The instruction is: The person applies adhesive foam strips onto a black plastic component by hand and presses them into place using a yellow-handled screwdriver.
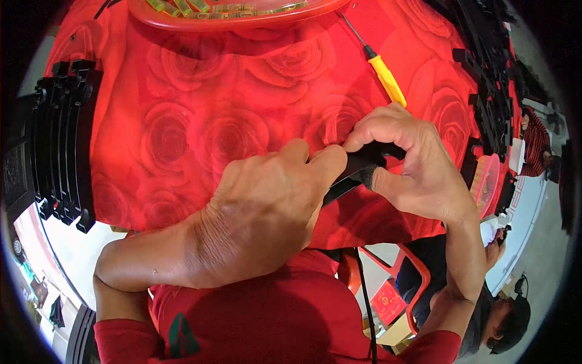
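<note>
I see both hands closed on the slim black plastic strip (350,176) over the near edge of the red rose-patterned bench (200,121). Its long axis runs near-left to far-right, left hand (267,212) nearer, right hand (406,164) farther right.

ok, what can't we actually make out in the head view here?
- Black part: mostly covered by the left hand and right hand; shape unclear.
- Red tray: cut off by the top edge; its small yellowish pieces too small to identify.
- Stack of black parts at left: bent by the fisheye rim.
</note>
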Action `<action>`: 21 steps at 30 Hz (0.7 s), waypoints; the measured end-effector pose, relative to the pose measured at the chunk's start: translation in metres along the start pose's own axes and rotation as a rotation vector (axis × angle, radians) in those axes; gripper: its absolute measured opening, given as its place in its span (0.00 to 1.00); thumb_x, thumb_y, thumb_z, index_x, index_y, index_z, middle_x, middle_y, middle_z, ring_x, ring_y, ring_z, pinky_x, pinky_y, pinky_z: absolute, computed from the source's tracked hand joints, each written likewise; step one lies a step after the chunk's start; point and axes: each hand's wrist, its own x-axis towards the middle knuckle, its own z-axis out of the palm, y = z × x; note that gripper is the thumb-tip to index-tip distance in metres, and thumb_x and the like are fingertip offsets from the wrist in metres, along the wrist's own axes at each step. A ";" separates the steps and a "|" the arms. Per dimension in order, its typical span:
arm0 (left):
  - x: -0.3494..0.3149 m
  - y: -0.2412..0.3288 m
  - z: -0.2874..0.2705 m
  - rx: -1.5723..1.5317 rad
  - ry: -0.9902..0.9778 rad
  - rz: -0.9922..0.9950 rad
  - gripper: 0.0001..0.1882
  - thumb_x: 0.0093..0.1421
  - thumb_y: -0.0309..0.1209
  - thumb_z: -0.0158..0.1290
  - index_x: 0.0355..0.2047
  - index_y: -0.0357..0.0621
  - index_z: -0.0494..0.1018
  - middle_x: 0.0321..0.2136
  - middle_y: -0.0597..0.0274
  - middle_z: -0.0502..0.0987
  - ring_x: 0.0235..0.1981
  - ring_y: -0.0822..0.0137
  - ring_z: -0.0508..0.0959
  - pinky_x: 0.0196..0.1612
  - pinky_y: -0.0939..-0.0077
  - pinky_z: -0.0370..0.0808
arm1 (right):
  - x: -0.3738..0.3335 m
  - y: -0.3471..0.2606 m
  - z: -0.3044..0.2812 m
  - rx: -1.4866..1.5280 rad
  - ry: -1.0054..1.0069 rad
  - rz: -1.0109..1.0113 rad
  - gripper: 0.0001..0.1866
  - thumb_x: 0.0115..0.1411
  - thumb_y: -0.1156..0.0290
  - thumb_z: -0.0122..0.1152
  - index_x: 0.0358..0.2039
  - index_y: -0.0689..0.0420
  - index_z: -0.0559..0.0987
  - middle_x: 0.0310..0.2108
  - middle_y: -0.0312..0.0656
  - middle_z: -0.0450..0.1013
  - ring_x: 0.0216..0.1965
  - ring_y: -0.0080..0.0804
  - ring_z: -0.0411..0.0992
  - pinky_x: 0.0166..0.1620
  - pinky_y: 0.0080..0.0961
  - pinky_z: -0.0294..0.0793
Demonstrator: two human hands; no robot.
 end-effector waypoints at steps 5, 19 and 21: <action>-0.006 0.002 -0.007 0.050 0.034 0.035 0.11 0.59 0.28 0.62 0.39 0.46 0.71 0.28 0.56 0.72 0.27 0.50 0.79 0.27 0.54 0.75 | -0.020 -0.004 0.010 0.001 0.047 0.082 0.20 0.42 0.83 0.66 0.40 0.59 0.82 0.37 0.40 0.78 0.43 0.36 0.74 0.52 0.32 0.71; 0.005 -0.004 0.000 0.025 0.134 0.119 0.13 0.53 0.26 0.65 0.38 0.41 0.75 0.37 0.54 0.72 0.37 0.51 0.74 0.40 0.56 0.73 | -0.025 -0.005 0.029 0.075 0.179 0.105 0.16 0.45 0.82 0.65 0.37 0.60 0.83 0.33 0.44 0.77 0.39 0.42 0.75 0.47 0.34 0.73; 0.006 -0.002 0.000 -0.036 0.140 0.089 0.13 0.55 0.25 0.63 0.40 0.42 0.74 0.36 0.53 0.72 0.38 0.49 0.74 0.40 0.54 0.72 | -0.024 -0.008 0.030 0.095 0.192 0.110 0.16 0.45 0.82 0.65 0.37 0.60 0.83 0.33 0.44 0.77 0.39 0.42 0.75 0.48 0.34 0.73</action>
